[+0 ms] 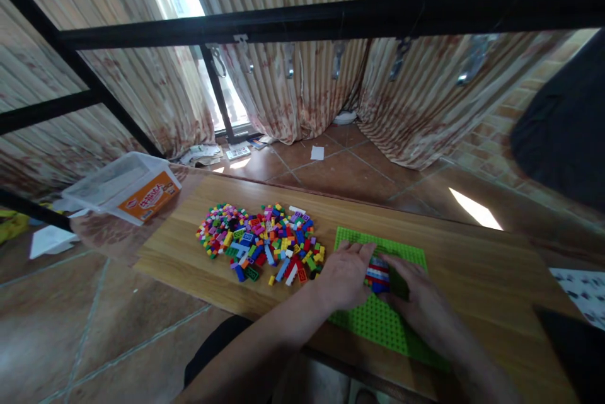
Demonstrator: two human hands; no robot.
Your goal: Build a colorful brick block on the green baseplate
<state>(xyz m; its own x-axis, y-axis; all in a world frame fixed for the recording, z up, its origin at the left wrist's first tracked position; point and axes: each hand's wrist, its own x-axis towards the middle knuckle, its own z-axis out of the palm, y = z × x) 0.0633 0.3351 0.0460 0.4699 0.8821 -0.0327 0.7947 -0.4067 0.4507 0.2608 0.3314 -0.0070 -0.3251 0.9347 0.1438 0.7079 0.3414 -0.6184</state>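
Observation:
A small build of toy bricks (pixel 378 275) in red, white and blue layers stands on the green studded baseplate (pixel 373 328). From its left side my left hand (pixel 347 273) presses against it, fingers together and reaching past its far end. My right hand (pixel 418 290) curves around the build's right side, with the fingers behind and the thumb at the near edge. Both hands hide much of the build, so exact fingertip contact is partly covered. Left of the baseplate spreads a big pile of loose coloured bricks (pixel 269 243).
The wooden table (pixel 482 278) carries everything. At its left end a clear plastic box (pixel 127 186) with an orange label lies tilted. A black metal bar (pixel 331 18) with hooks crosses beyond the table. A printed sheet (pixel 583 294) is at the far right.

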